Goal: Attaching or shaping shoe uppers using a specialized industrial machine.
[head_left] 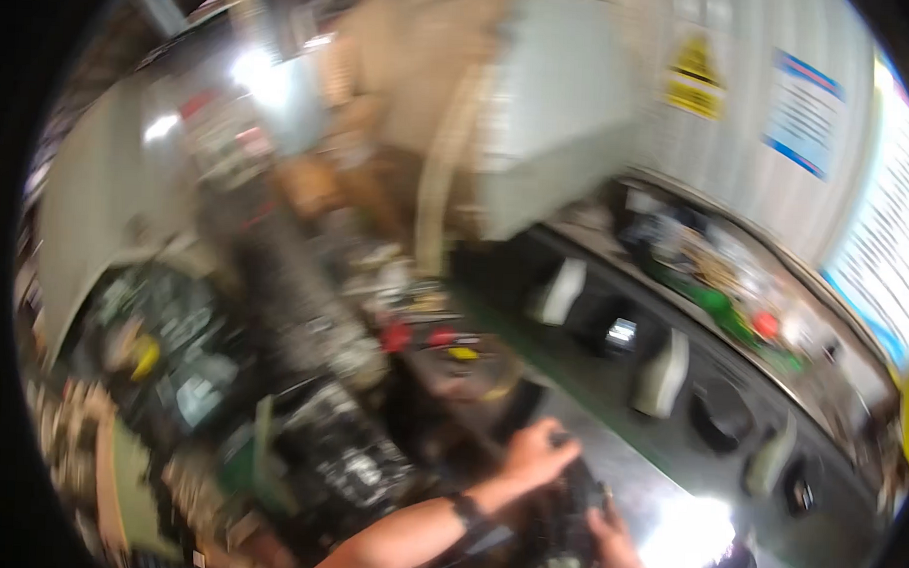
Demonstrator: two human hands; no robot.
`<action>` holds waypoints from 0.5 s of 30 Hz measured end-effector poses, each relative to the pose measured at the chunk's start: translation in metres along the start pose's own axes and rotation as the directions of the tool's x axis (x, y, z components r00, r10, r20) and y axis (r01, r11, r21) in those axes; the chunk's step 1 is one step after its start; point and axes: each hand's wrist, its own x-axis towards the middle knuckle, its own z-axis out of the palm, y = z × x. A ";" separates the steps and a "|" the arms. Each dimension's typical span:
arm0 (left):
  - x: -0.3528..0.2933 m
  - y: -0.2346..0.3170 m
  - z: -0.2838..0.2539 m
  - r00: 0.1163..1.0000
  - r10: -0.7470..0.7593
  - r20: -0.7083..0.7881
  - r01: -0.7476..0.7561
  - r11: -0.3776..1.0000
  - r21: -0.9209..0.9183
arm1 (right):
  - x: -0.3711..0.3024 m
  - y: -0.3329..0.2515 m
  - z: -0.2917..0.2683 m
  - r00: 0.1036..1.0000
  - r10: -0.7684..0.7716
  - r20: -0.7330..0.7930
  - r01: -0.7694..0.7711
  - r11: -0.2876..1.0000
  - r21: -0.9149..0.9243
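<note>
Left hand (539, 458) looked curled by the near edge of the surface (614, 438), right hand (615, 548) nearby; too blurry, couldn't tell how open the fingers (566, 454) were or what they held.

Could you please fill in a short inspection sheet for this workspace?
Surface: metal worktop, with strong glare; alongside, a dark strip bears a row of pale pieces and black pieces.
Job's things: dark object between the hands, too blurred to identify.
Clutter: mixed small items beyond the strip, including a red item and a green item.
Hands: left hand and right hand at the dark object; grips unclear.
Cables: nothing seen clearly.
Surroundings: yellow warning sign and blue-edged notice on a pale wall.
</note>
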 end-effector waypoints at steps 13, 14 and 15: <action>-0.128 -0.091 -0.419 0.630 -0.162 -0.760 0.119 0.987 -0.112 | -0.022 0.103 0.374 0.721 -0.285 0.632 0.430 0.899 -0.085; -0.140 -0.113 -0.450 0.598 -0.187 -0.779 0.119 0.982 -0.145 | -0.025 0.115 0.400 0.725 -0.205 0.658 0.328 0.942 -0.068; -0.157 -0.115 -0.479 0.555 -0.313 -0.771 0.061 0.939 -0.337 | -0.028 0.125 0.426 0.744 -0.154 0.651 0.379 0.899 -0.220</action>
